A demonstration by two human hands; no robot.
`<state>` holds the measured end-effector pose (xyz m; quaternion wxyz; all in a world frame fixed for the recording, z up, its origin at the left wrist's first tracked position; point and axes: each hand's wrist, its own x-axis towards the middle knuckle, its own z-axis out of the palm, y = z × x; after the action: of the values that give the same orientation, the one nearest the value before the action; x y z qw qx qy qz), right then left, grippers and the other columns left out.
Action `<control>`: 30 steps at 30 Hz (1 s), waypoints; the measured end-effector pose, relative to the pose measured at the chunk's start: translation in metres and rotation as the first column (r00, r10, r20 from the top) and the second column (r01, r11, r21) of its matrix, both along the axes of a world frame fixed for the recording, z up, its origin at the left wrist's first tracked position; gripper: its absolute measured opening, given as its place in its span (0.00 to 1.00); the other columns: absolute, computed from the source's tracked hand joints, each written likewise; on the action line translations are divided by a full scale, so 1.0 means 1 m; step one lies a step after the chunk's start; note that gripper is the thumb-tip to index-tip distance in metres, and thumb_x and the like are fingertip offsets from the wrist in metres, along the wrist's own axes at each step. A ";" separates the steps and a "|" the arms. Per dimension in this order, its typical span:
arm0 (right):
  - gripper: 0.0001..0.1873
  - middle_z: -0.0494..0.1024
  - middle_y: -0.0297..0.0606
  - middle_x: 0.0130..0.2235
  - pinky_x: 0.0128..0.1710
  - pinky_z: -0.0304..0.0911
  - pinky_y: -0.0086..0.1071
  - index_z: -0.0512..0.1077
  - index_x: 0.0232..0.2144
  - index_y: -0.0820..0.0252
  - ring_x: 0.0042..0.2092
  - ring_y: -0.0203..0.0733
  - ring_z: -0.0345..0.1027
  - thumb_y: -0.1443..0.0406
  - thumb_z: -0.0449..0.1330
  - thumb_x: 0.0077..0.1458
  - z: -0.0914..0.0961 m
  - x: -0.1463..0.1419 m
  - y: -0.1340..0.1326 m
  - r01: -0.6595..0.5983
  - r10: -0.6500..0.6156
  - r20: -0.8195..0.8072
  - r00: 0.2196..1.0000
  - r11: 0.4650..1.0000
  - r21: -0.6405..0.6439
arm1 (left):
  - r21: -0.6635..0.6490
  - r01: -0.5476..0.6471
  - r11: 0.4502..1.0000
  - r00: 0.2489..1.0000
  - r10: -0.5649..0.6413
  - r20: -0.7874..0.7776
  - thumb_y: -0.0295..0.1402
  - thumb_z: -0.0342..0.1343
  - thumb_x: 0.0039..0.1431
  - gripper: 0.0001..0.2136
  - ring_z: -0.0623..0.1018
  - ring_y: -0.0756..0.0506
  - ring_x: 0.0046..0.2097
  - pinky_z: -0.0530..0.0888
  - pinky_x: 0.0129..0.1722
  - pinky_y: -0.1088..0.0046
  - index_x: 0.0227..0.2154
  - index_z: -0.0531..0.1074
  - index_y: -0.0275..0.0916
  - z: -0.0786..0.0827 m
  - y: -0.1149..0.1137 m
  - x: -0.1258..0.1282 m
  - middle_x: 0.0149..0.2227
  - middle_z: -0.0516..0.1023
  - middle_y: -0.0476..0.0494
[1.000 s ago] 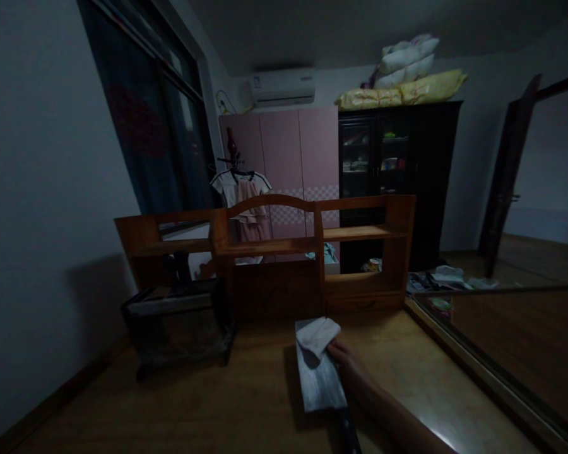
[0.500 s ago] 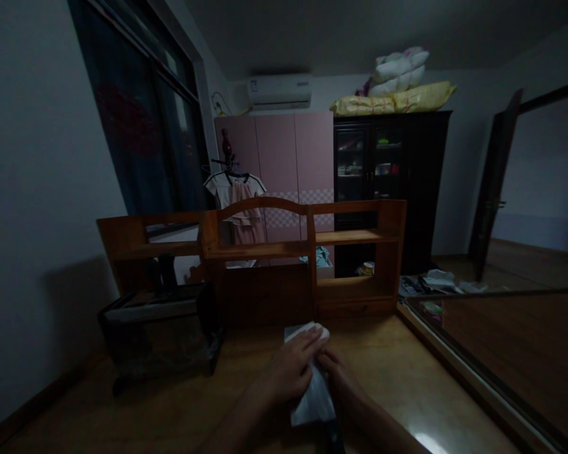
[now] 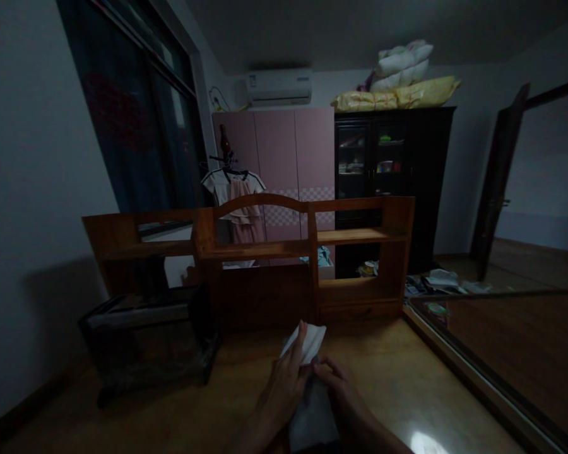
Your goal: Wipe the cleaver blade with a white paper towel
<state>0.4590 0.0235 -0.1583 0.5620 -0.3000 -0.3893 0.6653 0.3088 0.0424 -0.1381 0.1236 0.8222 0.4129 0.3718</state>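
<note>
Low in the middle of the view, my left hand [image 3: 284, 384] grips a folded white cloth [image 3: 314, 343], perhaps tissue, its index finger lying along the fabric. A broad, pale knife blade [image 3: 313, 416] extends below, between my hands and toward me. The knife's dark handle is mostly cut off by the bottom edge. My right hand [image 3: 343, 391] is closed at the blade's far right side, thumb and fingertips pinched close to the cloth. The dim light hides exactly where the fingertips touch the blade.
Both hands are over a glossy wooden tabletop [image 3: 388, 359]. A wooden shelf rack [image 3: 260, 251] stands along its far side, with a dark-framed glass tank [image 3: 146, 340] at left. Behind are a pink wardrobe [image 3: 274, 145] and a black cabinet [image 3: 423, 183].
My left hand has turned, fingers pointing more upward, and the cloth stands up more from the blade. The knife has shifted toward me, its handle mostly leaving view. The camera moved slightly.
</note>
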 end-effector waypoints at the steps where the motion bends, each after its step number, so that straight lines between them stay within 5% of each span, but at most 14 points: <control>1: 0.20 0.79 0.38 0.29 0.33 0.65 0.37 0.74 0.34 0.56 0.31 0.48 0.74 0.55 0.72 0.39 0.001 0.001 -0.001 0.003 -0.003 -0.002 1.000 1.000 0.000 | 0.009 0.009 1.000 1.000 -0.008 -0.030 0.30 0.44 0.70 0.32 0.51 0.44 0.70 0.57 0.68 0.57 0.70 0.35 0.49 -0.002 0.001 -0.001 0.70 0.46 0.47; 6: 0.30 0.80 0.38 0.34 0.39 0.65 0.40 0.74 0.42 0.54 0.37 0.52 0.75 0.67 0.73 0.31 0.002 0.004 -0.002 0.006 -0.007 -0.025 1.000 0.999 -0.040 | 0.039 0.079 0.996 0.977 -0.070 -0.201 0.34 0.41 0.72 0.25 0.46 0.43 0.71 0.54 0.69 0.54 0.68 0.47 0.54 0.002 0.001 -0.002 0.70 0.47 0.54; 14: 0.29 0.80 0.38 0.38 0.41 0.65 0.39 0.73 0.43 0.53 0.41 0.51 0.74 0.70 0.70 0.33 -0.008 0.007 0.002 0.007 -0.008 -0.033 0.999 0.999 -0.043 | 0.082 0.044 0.996 0.967 -0.022 -0.254 0.34 0.40 0.72 0.25 0.46 0.43 0.71 0.55 0.69 0.53 0.69 0.43 0.51 0.008 -0.004 0.000 0.70 0.48 0.53; 24: 0.20 0.80 0.35 0.35 0.34 0.65 0.35 0.68 0.38 0.56 0.34 0.46 0.74 0.68 0.66 0.40 0.004 0.009 0.000 -0.081 0.080 -0.043 0.996 0.997 -0.021 | 0.093 -0.128 0.987 0.979 0.141 -0.145 0.34 0.37 0.72 0.23 0.50 0.47 0.70 0.54 0.69 0.57 0.67 0.54 0.43 0.003 0.004 -0.005 0.69 0.52 0.51; 30: 0.19 0.80 0.37 0.39 0.37 0.66 0.37 0.68 0.40 0.56 0.36 0.47 0.75 0.68 0.65 0.42 0.004 0.009 0.001 -0.101 0.101 -0.013 0.995 0.995 0.007 | -0.067 -0.200 0.977 0.978 0.203 0.043 0.37 0.33 0.73 0.23 0.48 0.46 0.71 0.53 0.69 0.55 0.66 0.58 0.43 0.003 0.011 -0.002 0.69 0.53 0.50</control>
<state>0.4677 0.0243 -0.1544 0.5311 -0.2737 -0.4021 0.6937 0.3069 0.0538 -0.1356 0.1211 0.7622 0.5026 0.3896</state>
